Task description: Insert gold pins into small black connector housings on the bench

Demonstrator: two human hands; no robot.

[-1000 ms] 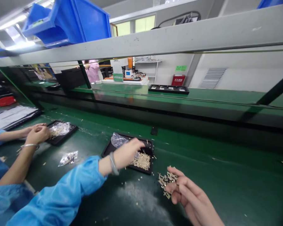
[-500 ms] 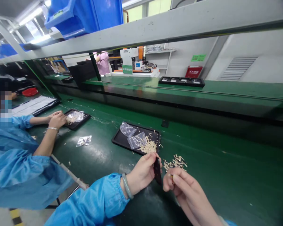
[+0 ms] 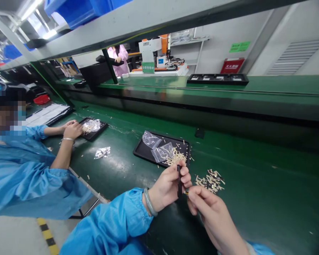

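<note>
Alignment seems the step, needing steadiness next: my left hand grips a slim black bar; at its four o'clock, my right hand pinches a yellowish sliver (mostly hidden).

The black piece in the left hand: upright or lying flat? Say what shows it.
Upright: the black piece is held in the left hand, its long side running nearly up and down in the head view.

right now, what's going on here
The person's left hand holds a thin black part upright; the right hand pinches a small yellowish piece close beside it. A pile of small parts lies on the green bench near a black tray holding clear bags. A co-worker's hands are at another tray.
</note>
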